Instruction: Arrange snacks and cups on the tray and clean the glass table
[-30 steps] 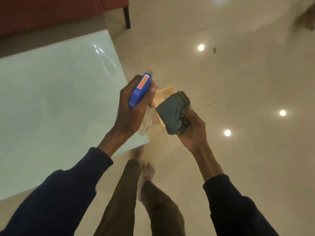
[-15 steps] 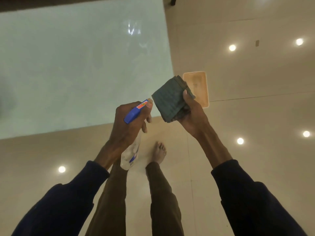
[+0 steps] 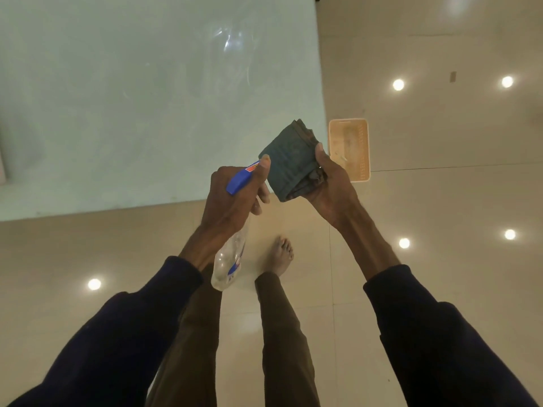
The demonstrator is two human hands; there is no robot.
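Observation:
My left hand (image 3: 232,198) grips a clear spray bottle (image 3: 227,262) by its blue trigger head, with the nozzle aimed at a folded dark green cloth (image 3: 289,163). My right hand (image 3: 330,183) holds that cloth up from below, just right of the nozzle. Both hands hover above the near right corner of the pale glass table (image 3: 132,98), which fills the upper left of the view. An orange plastic basket tray (image 3: 351,148) sits on the floor beside the table's right edge, partly behind the cloth.
Glossy beige floor tiles with ceiling-light reflections spread to the right and below. My legs and a bare foot (image 3: 280,257) stand close to the table's front edge. A dark furniture leg shows at the top edge.
The view has swung so the table fills the upper left. My hands came closer together, the bottle nozzle now nearly touching the cloth. The basket shows fully beside the table.

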